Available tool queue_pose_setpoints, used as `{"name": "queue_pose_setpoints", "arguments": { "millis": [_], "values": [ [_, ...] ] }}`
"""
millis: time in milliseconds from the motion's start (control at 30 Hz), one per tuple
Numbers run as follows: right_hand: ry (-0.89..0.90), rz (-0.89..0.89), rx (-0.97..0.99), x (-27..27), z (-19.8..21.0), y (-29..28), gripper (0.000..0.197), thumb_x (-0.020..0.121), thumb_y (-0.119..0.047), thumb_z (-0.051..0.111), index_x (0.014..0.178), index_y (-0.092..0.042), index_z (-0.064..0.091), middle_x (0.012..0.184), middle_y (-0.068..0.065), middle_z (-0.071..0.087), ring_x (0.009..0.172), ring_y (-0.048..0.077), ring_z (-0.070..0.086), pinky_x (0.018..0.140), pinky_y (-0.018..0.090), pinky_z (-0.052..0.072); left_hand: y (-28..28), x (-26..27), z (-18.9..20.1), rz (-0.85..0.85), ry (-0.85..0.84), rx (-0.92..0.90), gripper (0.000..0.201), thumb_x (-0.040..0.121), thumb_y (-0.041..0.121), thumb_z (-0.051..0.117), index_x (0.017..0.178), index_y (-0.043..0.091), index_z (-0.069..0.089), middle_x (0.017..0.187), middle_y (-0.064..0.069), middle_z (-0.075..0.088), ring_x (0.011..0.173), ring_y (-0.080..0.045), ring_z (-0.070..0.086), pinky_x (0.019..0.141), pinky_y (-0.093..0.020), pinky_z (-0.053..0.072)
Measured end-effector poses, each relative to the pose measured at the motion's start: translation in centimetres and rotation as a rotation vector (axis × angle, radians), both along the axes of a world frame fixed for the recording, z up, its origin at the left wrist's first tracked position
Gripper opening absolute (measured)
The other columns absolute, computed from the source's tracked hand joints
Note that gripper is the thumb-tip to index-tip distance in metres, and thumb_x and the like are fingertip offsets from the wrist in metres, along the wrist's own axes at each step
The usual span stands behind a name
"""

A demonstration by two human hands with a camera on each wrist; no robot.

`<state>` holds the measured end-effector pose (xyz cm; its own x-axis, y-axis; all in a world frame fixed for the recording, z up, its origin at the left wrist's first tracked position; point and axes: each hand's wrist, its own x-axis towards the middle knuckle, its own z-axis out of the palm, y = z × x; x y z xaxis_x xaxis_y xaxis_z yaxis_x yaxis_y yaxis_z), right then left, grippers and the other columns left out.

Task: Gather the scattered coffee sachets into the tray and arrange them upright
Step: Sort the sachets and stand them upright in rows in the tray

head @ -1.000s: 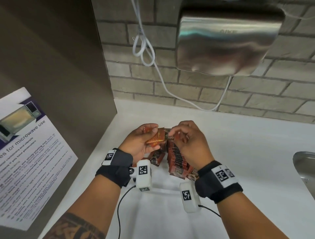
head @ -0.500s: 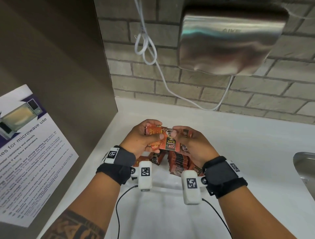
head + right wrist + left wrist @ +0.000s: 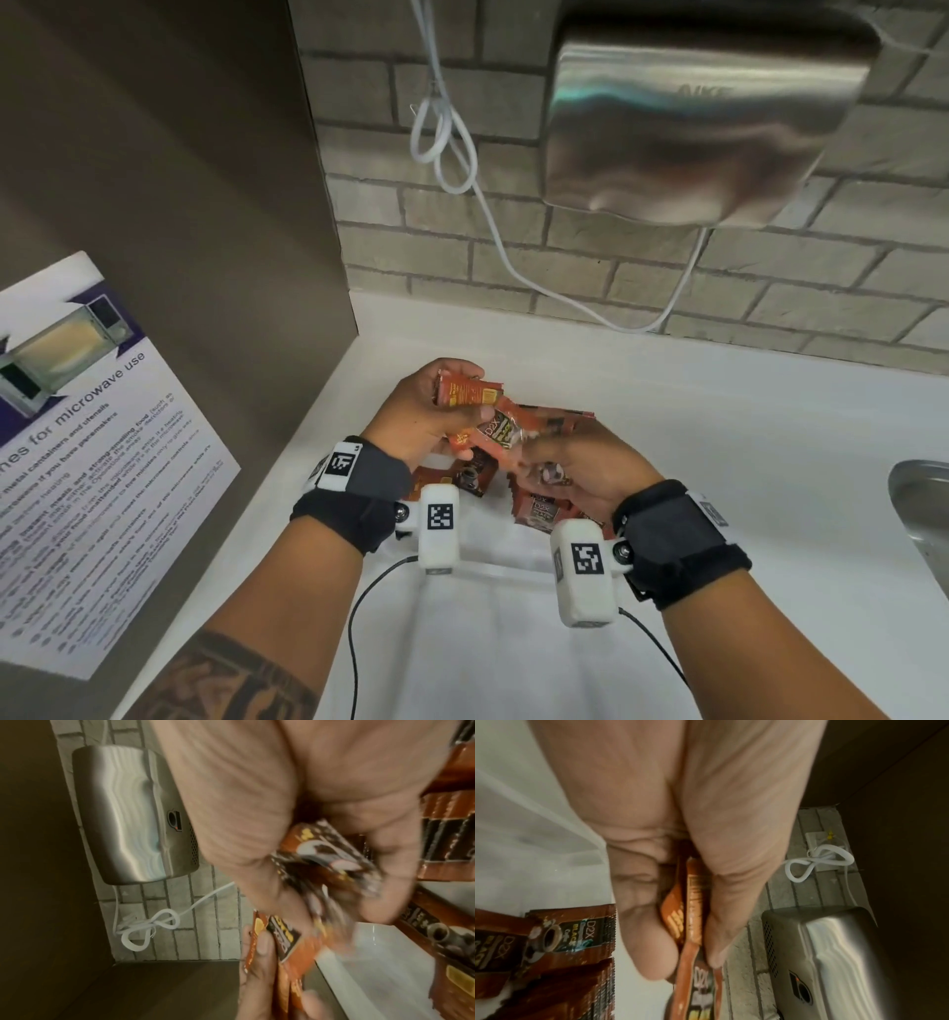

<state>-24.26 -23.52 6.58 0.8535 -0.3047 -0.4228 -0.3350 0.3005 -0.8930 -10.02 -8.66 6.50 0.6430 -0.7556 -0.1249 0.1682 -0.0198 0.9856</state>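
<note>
Both hands are above the clear tray (image 3: pixel 493 573) on the white counter. My left hand (image 3: pixel 470 388) grips a small bundle of orange coffee sachets (image 3: pixel 462 398); its wrist view shows the thumb and fingers (image 3: pixel 654 953) pinching the held sachets (image 3: pixel 687 912). My right hand (image 3: pixel 539 460) holds dark-printed sachets (image 3: pixel 323 850) in curled fingers, blurred in its wrist view. One loose sachet (image 3: pixel 500 434) lies across the gap between the two hands. A row of sachets (image 3: pixel 534 506) stands on edge in the tray, and a few flat sachets (image 3: pixel 472 478) lie under the left hand.
A steel hand dryer (image 3: pixel 693 118) hangs on the brick wall above, with a looped white cord (image 3: pixel 447 154). A brown panel with a microwave notice (image 3: pixel 92 437) closes off the left side. A metal sink edge (image 3: pixel 919 503) sits at the right of the counter (image 3: pixel 719 437).
My right hand has come off the upright row, turned and drawn nearer, now holding sachets. A sachet has swung out between the hands. The left hand keeps its bundle.
</note>
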Motion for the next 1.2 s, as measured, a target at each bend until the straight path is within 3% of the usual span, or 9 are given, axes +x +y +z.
{"name": "queue_pose_setpoints", "arguments": {
  "millis": [100, 267, 433, 600, 667, 767, 900, 1100, 1200],
  "values": [
    [0.029, 0.172, -0.021, -0.3, 0.2, 0.0, 0.045, 0.078, -0.002, 0.081, 0.12, -0.001, 0.066, 0.111, 0.024, 0.071, 0.094, 0.035, 0.07, 0.084, 0.044, 0.057, -0.2, 0.0, 0.6, -0.081, -0.078, 0.018, 0.043, 0.078, -0.004, 0.079, 0.115, 0.011, 0.063, 0.104, -0.012, 0.074, 0.075, -0.018, 0.071, 0.046, -0.027, 0.054],
    [0.031, 0.193, 0.023, -0.1, 0.1, 0.4, 0.04, 0.087, -0.006, 0.074, 0.125, -0.008, 0.065, 0.121, 0.018, 0.07, 0.115, 0.04, 0.065, 0.103, 0.063, 0.045, -1.0, -0.6, 0.8, -0.171, -0.177, 0.028, 0.045, 0.075, -0.01, 0.079, 0.115, 0.0, 0.061, 0.095, -0.01, 0.069, 0.066, -0.004, 0.067, 0.051, -0.016, 0.05],
    [-0.085, 0.053, 0.077, -0.3, 0.7, 0.3, 0.034, 0.092, 0.008, 0.054, 0.12, -0.007, 0.067, 0.114, 0.021, 0.071, 0.1, 0.036, 0.069, 0.084, 0.048, 0.058, -0.7, -0.2, 0.0, 0.0, -0.048, -0.029, 0.046, 0.072, -0.002, 0.084, 0.109, 0.016, 0.064, 0.094, -0.005, 0.073, 0.077, -0.022, 0.069, 0.051, -0.03, 0.054],
    [-0.174, -0.091, 0.141, 0.0, 0.5, -0.4, 0.047, 0.09, 0.009, 0.039, 0.128, -0.006, 0.062, 0.116, 0.028, 0.068, 0.108, 0.045, 0.066, 0.095, 0.056, 0.052, 0.0, 0.0, -0.3, 0.108, 0.013, -0.041, 0.044, 0.071, 0.003, 0.085, 0.106, 0.02, 0.064, 0.091, -0.001, 0.073, 0.073, -0.016, 0.068, 0.047, -0.025, 0.049],
    [-0.202, -0.139, 0.201, 0.1, 0.7, -0.3, 0.044, 0.092, 0.005, 0.037, 0.128, -0.007, 0.06, 0.109, 0.026, 0.07, 0.098, 0.042, 0.07, 0.09, 0.053, 0.053, 0.2, 0.0, -0.3, 0.122, 0.024, -0.048, 0.046, 0.07, 0.005, 0.086, 0.108, 0.018, 0.064, 0.092, -0.003, 0.073, 0.073, -0.016, 0.067, 0.046, -0.024, 0.049],
    [-0.164, -0.21, 0.174, 0.6, 0.8, 0.3, 0.025, 0.101, -0.013, 0.052, 0.123, -0.01, 0.063, 0.085, 0.009, 0.065, 0.074, 0.023, 0.066, 0.085, 0.047, 0.057, 0.3, -0.1, -0.2, 0.122, 0.035, -0.059, 0.048, 0.069, 0.005, 0.086, 0.11, 0.016, 0.064, 0.093, -0.004, 0.071, 0.074, -0.019, 0.067, 0.045, -0.023, 0.047],
    [-0.131, -0.057, -0.006, 0.9, 1.0, 0.9, 0.046, 0.074, -0.027, 0.084, 0.113, -0.013, 0.065, 0.078, 0.005, 0.064, 0.071, 0.016, 0.061, 0.08, 0.038, 0.057, 0.2, -0.4, -0.2, 0.079, 0.024, -0.035, 0.047, 0.067, 0.013, 0.087, 0.108, 0.017, 0.065, 0.089, 0.0, 0.071, 0.07, -0.015, 0.066, 0.043, -0.022, 0.046],
    [-0.156, -0.085, -0.032, 1.2, 1.1, 0.9, 0.039, 0.081, -0.001, 0.079, 0.115, -0.008, 0.062, 0.078, 0.007, 0.068, 0.069, 0.021, 0.061, 0.064, 0.031, 0.053, 0.5, -0.5, -0.4, -0.007, 0.12, -0.059, 0.052, 0.078, 0.029, 0.077, 0.12, 0.004, 0.061, 0.098, -0.011, 0.07, 0.074, -0.02, 0.067, 0.043, -0.022, 0.049],
    [-0.172, -0.149, 0.038, 1.2, 1.2, 0.6, 0.033, 0.085, 0.0, 0.074, 0.116, -0.002, 0.061, 0.079, 0.012, 0.066, 0.069, 0.022, 0.059, 0.067, 0.033, 0.054, 0.8, -0.1, 0.0, -0.054, 0.194, -0.1, 0.046, 0.082, 0.022, 0.071, 0.123, 0.006, 0.058, 0.102, -0.012, 0.069, 0.08, -0.021, 0.069, 0.049, -0.023, 0.056]
  ]
}}
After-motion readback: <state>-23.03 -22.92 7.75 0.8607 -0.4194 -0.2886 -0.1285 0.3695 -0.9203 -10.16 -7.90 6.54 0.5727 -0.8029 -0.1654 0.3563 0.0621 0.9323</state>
